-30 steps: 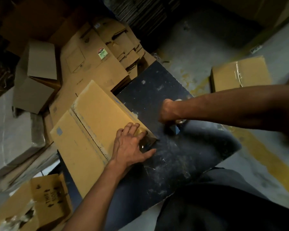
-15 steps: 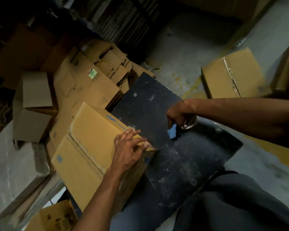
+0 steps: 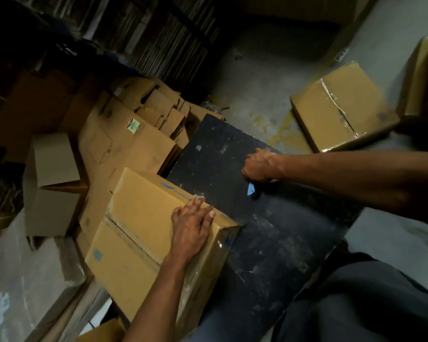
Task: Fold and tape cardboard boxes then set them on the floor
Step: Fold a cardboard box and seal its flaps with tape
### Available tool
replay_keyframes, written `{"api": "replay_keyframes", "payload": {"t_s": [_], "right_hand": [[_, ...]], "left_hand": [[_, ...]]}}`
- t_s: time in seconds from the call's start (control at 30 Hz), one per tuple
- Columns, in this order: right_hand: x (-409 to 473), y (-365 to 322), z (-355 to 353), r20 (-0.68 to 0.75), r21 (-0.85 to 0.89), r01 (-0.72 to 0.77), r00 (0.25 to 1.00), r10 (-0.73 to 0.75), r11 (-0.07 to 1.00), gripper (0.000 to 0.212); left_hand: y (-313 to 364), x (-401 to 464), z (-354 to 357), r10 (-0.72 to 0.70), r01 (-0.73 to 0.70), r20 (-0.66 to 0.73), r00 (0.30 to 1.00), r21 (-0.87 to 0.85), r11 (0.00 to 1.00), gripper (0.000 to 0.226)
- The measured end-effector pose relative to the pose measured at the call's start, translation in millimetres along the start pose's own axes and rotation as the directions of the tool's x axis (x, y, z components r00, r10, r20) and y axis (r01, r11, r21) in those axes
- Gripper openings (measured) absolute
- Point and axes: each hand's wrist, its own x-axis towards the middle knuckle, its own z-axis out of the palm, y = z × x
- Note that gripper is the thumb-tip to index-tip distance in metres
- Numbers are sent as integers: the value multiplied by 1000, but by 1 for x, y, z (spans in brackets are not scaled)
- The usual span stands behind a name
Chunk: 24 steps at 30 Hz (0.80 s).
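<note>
Cardboard under the left grip: the left hand (image 3: 192, 225) lies flat, fingers straight, pressing the top of the box (image 3: 153, 233) near its right edge.
Right grip: the right hand (image 3: 261, 166) is curled round a tape dispenser (image 3: 252, 190), of which only a blue tip shows; the rest is hidden under the fist.
Box position: it sits on the left part of the black surface (image 3: 269, 230), flaps folded closed, a seam running across its top.
Handling, as a judgement: empty corrugated board, so light and fairly stiff, but the top panels will give if pressed mid-span.
Where to hold: likely opposite side walls or bottom corners, palms flat.
Slip risk: glossy tape along the near corner may be slick.
Task stage: taping looks close to finished.
Further out: a taped box (image 3: 341, 107) rests on the floor (image 3: 257, 77); flat cartons (image 3: 124, 141) are piled to the left.
</note>
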Motion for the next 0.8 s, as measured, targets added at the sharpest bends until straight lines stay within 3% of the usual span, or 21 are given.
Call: {"api": "replay_keyframes", "payload": {"t_s": [0.13,0.2,0.3,0.47,0.63,0.8], "right_hand": [[-21,-34,16,-249,82,56,968,-34,995,36],[-41,-62,27,-314,363,110,949,10,925,52],[-68,-119,47,-266,795,110,947,179,597,82],[-59,-201,74,-338,940,260,785,518,220,87],[-28,-251,96,-415,875,442,478,774,196,76],[-17,-280,108,-425,852,475,380,822,221,82]], "left_hand": [[-13,-5,17,106,-104,-122,987,20,994,55],[-15,-2,25,111,-111,-180,977,11,994,53],[-18,-2,31,98,-101,-199,975,-5,995,52],[-18,0,33,101,-114,-215,971,-47,992,66],[-25,2,40,126,-143,-255,959,-52,988,66],[-26,3,42,137,-156,-262,955,-56,986,64]]}}
